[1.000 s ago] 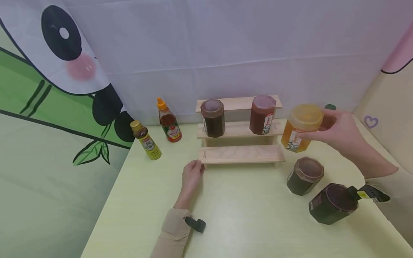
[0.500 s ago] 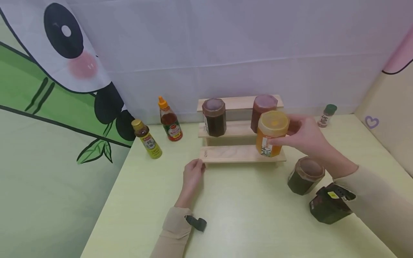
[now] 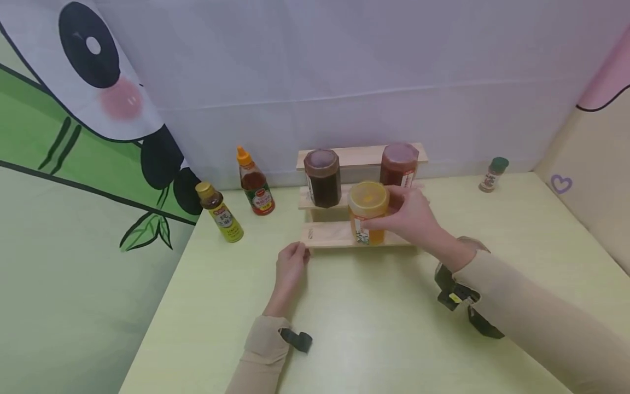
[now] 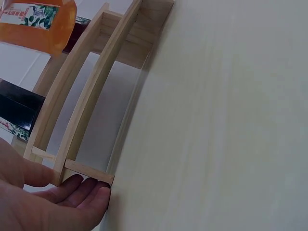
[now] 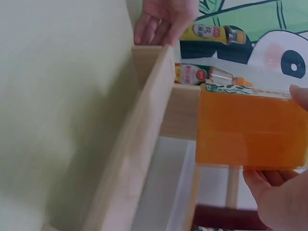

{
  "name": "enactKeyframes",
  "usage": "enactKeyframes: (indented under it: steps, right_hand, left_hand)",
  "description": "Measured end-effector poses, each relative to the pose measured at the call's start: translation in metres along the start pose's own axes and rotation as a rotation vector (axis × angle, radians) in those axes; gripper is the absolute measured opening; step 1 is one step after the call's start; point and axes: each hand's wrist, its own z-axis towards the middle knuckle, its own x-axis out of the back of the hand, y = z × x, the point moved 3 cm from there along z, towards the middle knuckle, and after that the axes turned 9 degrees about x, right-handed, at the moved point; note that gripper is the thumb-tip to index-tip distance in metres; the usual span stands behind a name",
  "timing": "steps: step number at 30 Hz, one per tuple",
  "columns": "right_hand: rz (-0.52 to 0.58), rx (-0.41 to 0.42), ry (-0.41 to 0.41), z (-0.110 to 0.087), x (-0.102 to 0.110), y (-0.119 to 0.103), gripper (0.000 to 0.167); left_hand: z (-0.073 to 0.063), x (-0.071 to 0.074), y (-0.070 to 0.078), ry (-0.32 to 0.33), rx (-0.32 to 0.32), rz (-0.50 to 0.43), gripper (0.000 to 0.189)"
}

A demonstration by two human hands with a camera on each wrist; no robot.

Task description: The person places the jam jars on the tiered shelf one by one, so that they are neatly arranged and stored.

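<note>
Placement looks like the step: I have the right hand (image 3: pixel 406 216) gripping the amber jar (image 3: pixel 369 205) over the lowest shelf (image 3: pixel 327 234) of the wooden rack (image 3: pixel 361 157), the left hand (image 3: pixel 290 266) holding its end; next calls for level lowering.

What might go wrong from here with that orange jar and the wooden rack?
The orange jar might slip: only the right hand holds it, in midair. It could knock the dark jar or reddish jar standing behind it. A bump might shift the wooden rack, though the left hand grips its end.
</note>
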Motion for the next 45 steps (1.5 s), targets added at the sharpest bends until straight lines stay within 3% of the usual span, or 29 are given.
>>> enactKeyframes:
  steps: [10, 16, 26, 45]
  right_hand:
    - [0.097, 0.024, 0.064, 0.01, -0.056, 0.02, 0.061]
    - [0.141, 0.017, 0.102, 0.013, -0.078, 0.029, 0.062]
    - [0.128, 0.027, 0.141, 0.014, -0.093, 0.031, 0.07]
    - [0.049, -0.005, 0.183, 0.025, -0.11, 0.026, 0.065]
  left_hand:
    - [0.001, 0.002, 0.0, 0.009, 0.051, -0.041, 0.032]
    - [0.002, 0.002, -0.003, 0.003, 0.064, -0.044, 0.032]
    - [0.002, 0.001, 0.0, -0.003, 0.043, -0.029, 0.031]
    - [0.003, 0.0, 0.002, 0.017, 0.033, -0.054, 0.031]
